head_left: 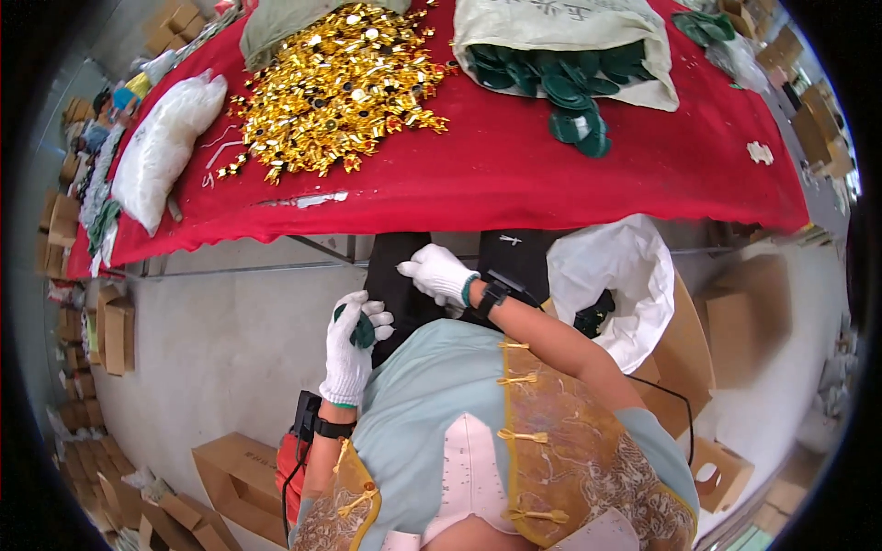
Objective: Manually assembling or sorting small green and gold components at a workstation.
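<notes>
My left hand point(347, 360), in a white knit glove, is curled around a dark green round piece point(362, 331) held against the palm, above my lap. Just to its right, my right hand point(439, 275), gloved the same way, has its fingers closed over my dark trousers. Whatever its fingertips may hold is too small to make out. Ahead of both hands, a heap of shiny gold pieces point(335, 96) is spread on a red-covered table point(441, 179). Similar green discs point(562, 78) spill from the mouth of a white sack point(675, 87) at the far right.
A white plastic bag point(648, 275) lines a cardboard box point(691, 354) beside my right arm, with dark pieces inside. A stuffed white bag point(165, 151) lies at the table's left end. Another open carton point(246, 482) stands by my left elbow. A metal bar point(248, 269) runs under the table.
</notes>
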